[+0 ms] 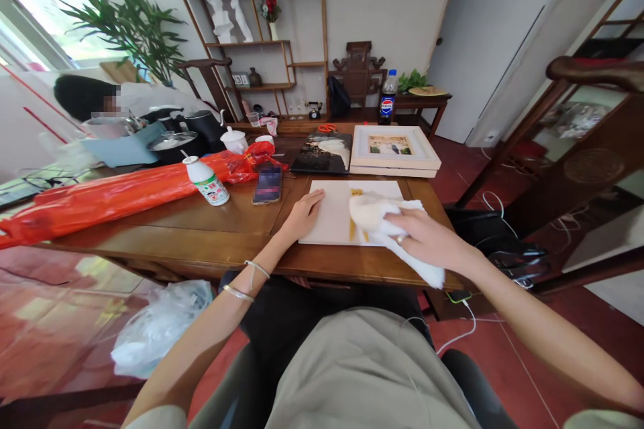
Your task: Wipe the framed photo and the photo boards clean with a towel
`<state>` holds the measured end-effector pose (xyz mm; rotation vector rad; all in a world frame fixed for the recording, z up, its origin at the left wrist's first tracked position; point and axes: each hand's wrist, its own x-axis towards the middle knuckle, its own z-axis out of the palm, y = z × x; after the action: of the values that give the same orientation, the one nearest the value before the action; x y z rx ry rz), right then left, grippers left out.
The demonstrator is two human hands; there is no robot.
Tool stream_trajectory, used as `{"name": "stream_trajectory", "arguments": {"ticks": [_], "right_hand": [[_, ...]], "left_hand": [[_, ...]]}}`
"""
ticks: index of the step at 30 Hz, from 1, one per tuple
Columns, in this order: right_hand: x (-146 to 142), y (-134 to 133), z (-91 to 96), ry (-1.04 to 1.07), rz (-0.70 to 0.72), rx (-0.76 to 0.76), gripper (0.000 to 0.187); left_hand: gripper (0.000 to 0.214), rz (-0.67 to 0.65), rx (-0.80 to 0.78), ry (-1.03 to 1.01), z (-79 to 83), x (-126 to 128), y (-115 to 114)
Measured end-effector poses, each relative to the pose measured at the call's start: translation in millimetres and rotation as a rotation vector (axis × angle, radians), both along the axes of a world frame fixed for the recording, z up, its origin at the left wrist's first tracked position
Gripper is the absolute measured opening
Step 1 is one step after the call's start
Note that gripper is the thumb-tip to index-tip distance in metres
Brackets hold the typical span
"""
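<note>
R hand (427, 238) clutching cloth (373, 214), covers pt of board (336, 201), L hand (302, 214) flat on it

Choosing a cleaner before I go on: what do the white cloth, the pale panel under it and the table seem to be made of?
White cloth: soft fabric, likely cotton; it bunches and droops off the edge. Pale panel: matte board, perhaps card or canvas; flat, no glare. Table: brown wood, glossy varnish; plank seams and reflections show.
</note>
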<state>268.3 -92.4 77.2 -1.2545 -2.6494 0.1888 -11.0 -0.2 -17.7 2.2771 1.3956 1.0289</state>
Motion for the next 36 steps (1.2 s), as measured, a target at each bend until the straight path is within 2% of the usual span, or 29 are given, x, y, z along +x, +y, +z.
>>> {"name": "stream_trajectory", "arguments": {"ticks": [4, 7, 10, 13, 16, 18, 20, 22, 25, 27, 31, 33, 36], "right_hand": [[-33.4, 60.2, -14.5, -0.048, -0.082, 0.121, 0.043], [-75.6, 89.1, -21.2, -0.177, -0.04, 0.176, 0.039], [-115.1, 89.3, -26.4, -0.21, 0.09, 0.232, 0.036], [-131.4, 64.2, -27.5, -0.177, 0.256, 0.268, 0.033], [-114.0, 28.7, -16.8, -0.143, 0.445, 0.191, 0.029], [-84.8, 10.0, -3.6, -0.126, 0.525, 0.06, 0.028], [-46.9, 1.1, 8.8, -0.068, 0.523, -0.067, 0.03], [-8.1, 2.4, 14.1, 0.017, 0.364, -0.068, 0.032], [33.7, 14.5, 3.1, 0.114, 0.081, 0.085, 0.032], [43.3, 21.1, -12.9, 0.1, 0.032, 0.139, 0.029], [33.8, 20.6, -41.5, 0.097, 0.055, 0.156, 0.01], [28.6, 17.6, -48.5, 0.112, 0.058, 0.175, 0.02], [28.3, 16.3, -52.1, 0.086, 0.079, 0.204, 0.033]], "left_hand": [[0.036, 0.031, -0.052, -0.109, 2.5, -3.8, 0.8], [0.037, 0.073, -0.119, -0.315, 3.4, -8.0, 2.1], [0.037, 0.089, -0.171, -0.613, 1.6, -10.3, 4.8], [0.036, 0.155, -0.193, -0.886, -0.7, -10.9, 8.0], [0.035, 0.224, -0.258, -0.968, -0.6, -10.0, 8.0], [0.033, 0.242, -0.262, -0.863, 1.3, -8.6, 4.1], [0.03, 0.261, -0.217, -0.676, 4.6, -6.7, -3.3], [0.029, 0.289, -0.189, -0.511, 8.8, -4.8, -13.2], [0.031, 0.301, -0.233, -0.439, 15.4, -2.4, -27.5], [0.033, 0.294, -0.293, -0.486, 19.6, -1.1, -33.3], [0.033, 0.355, -0.473, -0.726, 30.7, 2.2, -33.9], [0.029, 0.396, -0.56, -0.858, 38.3, 3.8, -31.0], [0.02, 0.366, -0.696, -1.028, 50.4, 3.4, -26.3]]}}
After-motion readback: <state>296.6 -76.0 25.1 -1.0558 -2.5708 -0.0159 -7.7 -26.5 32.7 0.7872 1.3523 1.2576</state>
